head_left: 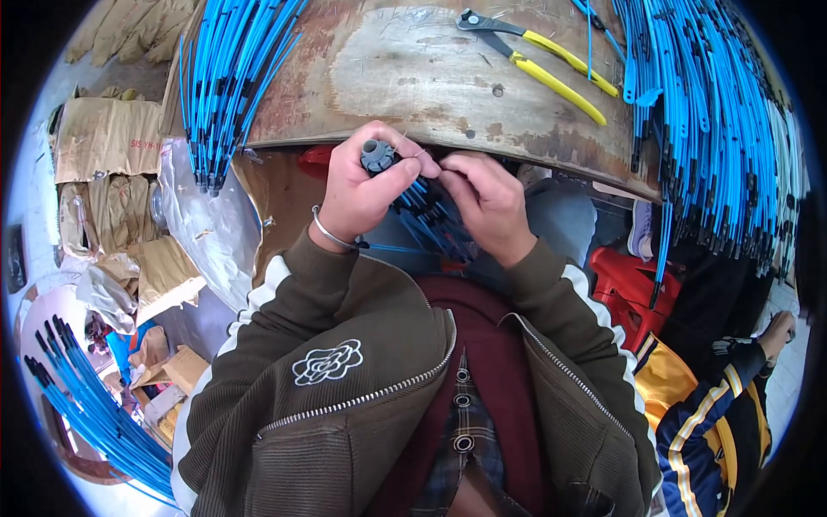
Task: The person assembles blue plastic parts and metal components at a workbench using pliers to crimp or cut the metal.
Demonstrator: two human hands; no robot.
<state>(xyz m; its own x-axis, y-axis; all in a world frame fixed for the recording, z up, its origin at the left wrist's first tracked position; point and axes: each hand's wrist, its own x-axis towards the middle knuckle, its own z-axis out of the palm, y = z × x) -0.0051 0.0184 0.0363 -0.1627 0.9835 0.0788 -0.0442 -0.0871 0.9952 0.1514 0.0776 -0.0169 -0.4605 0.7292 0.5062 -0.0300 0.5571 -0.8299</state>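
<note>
My left hand (366, 185) is closed round a grey, notched, hollow plastic hub (376, 156), held upright just off the table's front edge. Below it hangs a bundle of blue rods with black fittings (424, 205), partly hidden by my fingers. A thin wire (420, 153) shows by my left thumb and forefinger. My right hand (491, 194) is closed in a pinch close to the left fingertips, apparently on the wire's end, though the exact grip is too small to see clearly.
On the worn wooden table (388, 73) lie yellow-handled pliers (551, 65). Blue rods lie in a bundle (228, 82) at left and a large heap (706, 129) at right, overhanging the edge. More blue rods (103, 422) stand lower left. A red plastic object (624, 293) and another person's sleeve (689, 439) are at right.
</note>
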